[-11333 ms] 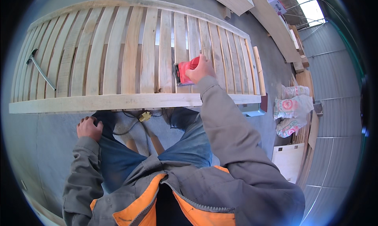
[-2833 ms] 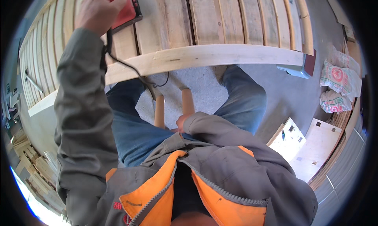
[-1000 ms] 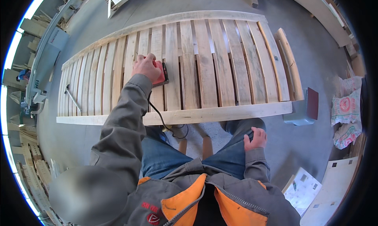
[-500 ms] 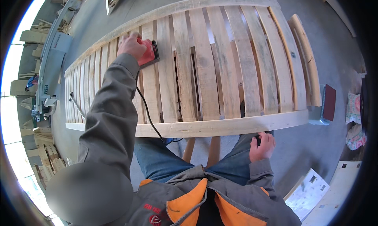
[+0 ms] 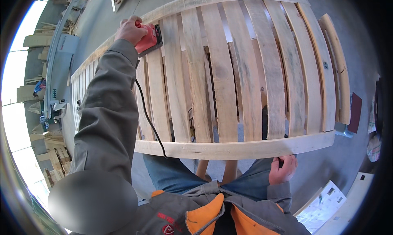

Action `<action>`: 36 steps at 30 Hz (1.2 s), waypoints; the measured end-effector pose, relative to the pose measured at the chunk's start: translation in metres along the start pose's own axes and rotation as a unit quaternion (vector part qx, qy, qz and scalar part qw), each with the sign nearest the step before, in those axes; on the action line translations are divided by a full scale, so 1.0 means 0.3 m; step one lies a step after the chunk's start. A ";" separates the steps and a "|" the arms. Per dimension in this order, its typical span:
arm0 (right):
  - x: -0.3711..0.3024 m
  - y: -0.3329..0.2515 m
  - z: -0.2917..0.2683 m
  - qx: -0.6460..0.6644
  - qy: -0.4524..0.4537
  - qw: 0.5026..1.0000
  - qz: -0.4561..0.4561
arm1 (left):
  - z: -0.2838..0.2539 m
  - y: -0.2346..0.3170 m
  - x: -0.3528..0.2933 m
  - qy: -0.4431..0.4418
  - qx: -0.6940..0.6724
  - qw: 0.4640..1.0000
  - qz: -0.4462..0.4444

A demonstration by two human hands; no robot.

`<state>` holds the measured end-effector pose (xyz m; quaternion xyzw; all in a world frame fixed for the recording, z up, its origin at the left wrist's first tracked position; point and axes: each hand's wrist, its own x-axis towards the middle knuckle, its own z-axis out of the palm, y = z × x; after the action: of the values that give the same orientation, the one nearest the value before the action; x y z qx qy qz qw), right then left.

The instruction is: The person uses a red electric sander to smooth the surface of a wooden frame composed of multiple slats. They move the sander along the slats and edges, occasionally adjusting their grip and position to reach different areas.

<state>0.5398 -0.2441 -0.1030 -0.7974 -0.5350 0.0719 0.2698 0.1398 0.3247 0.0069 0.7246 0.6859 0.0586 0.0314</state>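
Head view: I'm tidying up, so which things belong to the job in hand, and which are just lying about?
Job in hand: red sander, held in the left hand; its black cord; slatted wooden frame beneath it.
Apparently just lying about: white panel with dark holes, lower right; wood stack, far left; dark red-faced object, right of the frame.

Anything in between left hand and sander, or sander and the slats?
Nothing visible. The left hand is wrapped directly on the sander, and no object shows between the sander and the slats, though its underside is hidden. The cord trails toward the near rail, clear of the grip.
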 end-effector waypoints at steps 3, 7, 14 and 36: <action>-0.002 -0.002 0.010 0.008 0.012 1.000 0.010 | 0.007 0.009 0.051 0.007 0.009 1.000 0.009; 0.009 -0.008 0.007 0.002 0.004 1.000 0.006 | -0.004 0.014 0.105 0.002 0.019 1.000 0.019; 0.007 -0.010 0.006 -0.008 0.025 1.000 0.005 | 0.012 0.024 0.033 0.028 -0.013 1.000 0.003; -0.040 0.011 0.012 0.003 -0.020 1.000 0.024 | -0.023 -0.105 -0.688 -0.006 -0.034 0.999 -0.037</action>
<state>0.5361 -0.2543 -0.1099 -0.8074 -0.5210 0.0955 0.2599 0.0969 0.1204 0.0012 0.6976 0.7097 0.0761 0.0624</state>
